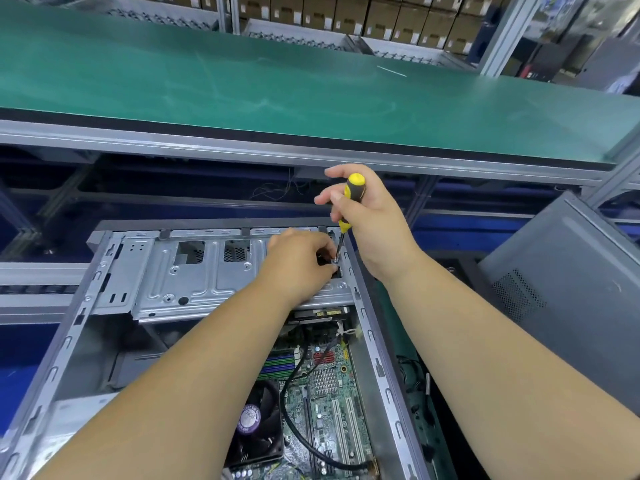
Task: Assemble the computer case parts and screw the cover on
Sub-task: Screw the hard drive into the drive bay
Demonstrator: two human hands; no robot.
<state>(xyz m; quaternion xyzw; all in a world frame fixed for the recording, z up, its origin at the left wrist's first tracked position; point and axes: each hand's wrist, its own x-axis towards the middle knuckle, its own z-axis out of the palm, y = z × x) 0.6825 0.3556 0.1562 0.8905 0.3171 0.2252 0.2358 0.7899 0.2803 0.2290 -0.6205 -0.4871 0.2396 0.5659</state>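
An open grey computer case (69, 327) lies flat before me, its motherboard (322, 403) and black fan (258, 427) exposed. A silver drive cage (194, 278) spans the far end of the case. My right hand (370, 220) grips a yellow-and-black screwdriver (353, 192), held nearly upright with its tip down at the cage's right end. My left hand (298, 265) rests on the cage, its fingers pinching around the screwdriver tip; whatever sits under the tip is hidden. A grey side cover (571, 289) with a vent grille leans at the right.
A green-topped bench (277, 84) with an aluminium edge runs across behind the case. Cardboard boxes (346, 15) fill shelves at the back. A black cable (294, 427) loops over the motherboard. Loose wires (412, 379) lie between the case and the cover.
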